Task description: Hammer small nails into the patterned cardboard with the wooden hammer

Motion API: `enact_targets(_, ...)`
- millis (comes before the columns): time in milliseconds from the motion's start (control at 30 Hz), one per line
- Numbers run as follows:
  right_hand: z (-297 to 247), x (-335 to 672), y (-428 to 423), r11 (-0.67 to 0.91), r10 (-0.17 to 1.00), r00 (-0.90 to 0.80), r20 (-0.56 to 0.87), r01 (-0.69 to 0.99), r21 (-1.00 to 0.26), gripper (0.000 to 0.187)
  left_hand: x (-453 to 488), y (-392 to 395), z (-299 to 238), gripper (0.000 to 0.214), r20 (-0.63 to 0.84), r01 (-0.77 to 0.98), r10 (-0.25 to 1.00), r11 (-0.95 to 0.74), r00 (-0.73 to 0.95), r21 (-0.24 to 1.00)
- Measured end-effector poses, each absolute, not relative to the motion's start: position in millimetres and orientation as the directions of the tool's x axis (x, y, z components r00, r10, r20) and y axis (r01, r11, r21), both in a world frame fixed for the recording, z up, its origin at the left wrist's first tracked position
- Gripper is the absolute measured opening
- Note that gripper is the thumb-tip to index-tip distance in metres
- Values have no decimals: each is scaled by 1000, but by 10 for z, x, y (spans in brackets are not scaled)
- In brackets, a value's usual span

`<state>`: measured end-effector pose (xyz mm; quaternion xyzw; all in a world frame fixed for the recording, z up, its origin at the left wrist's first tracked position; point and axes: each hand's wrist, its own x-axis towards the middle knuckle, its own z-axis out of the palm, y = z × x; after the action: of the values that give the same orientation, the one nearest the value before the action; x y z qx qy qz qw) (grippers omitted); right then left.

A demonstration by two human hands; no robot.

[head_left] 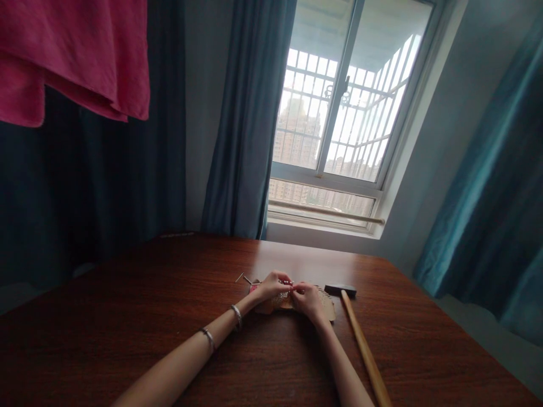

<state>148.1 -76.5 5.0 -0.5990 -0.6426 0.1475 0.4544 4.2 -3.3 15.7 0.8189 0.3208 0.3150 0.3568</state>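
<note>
My left hand [274, 286], with two silver bangles on its arm, and my right hand [308, 299] meet over a tan board [328, 310]. The fingers of both are pinched close together, and what is between them is too small to name. Rows of small dark marks run along the board's right part, and small shiny bits show beneath my fingers. A pink patch [253, 288] and thin metal pieces like nails [246, 279] are just left of my left hand. Right of the board lies a hammer [363, 345] with a black head and long wooden handle.
All of this rests on a brown wooden table [169, 294], whose far edge lies below a barred window [335, 113]. Blue curtains [250, 113] hang at the back and right. A pink cloth [80, 56] hangs at the upper left.
</note>
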Motion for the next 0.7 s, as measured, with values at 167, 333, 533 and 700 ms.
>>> enact_targets(167, 302, 1615, -873, 205, 915, 138, 380, 653, -729, 17, 42, -36, 145, 27, 277, 277, 759, -512, 589, 813)
enact_targets(333, 547, 2098, -1411, 57, 868, 283, 408, 759, -648, 27, 46, -39, 108, 25, 282, 266, 762, -507, 582, 820)
enact_targets(533, 162, 2381, -2297, -447, 738, 553, 386, 830, -335, 42, 46, -31, 79, 26, 307, 238, 753, -519, 583, 821)
enact_targets(700, -47, 2213, -2577, -612, 713, 604, 356, 784, -106, 41, 53, -27, 58, 26, 322, 220, 754, -519, 572, 826)
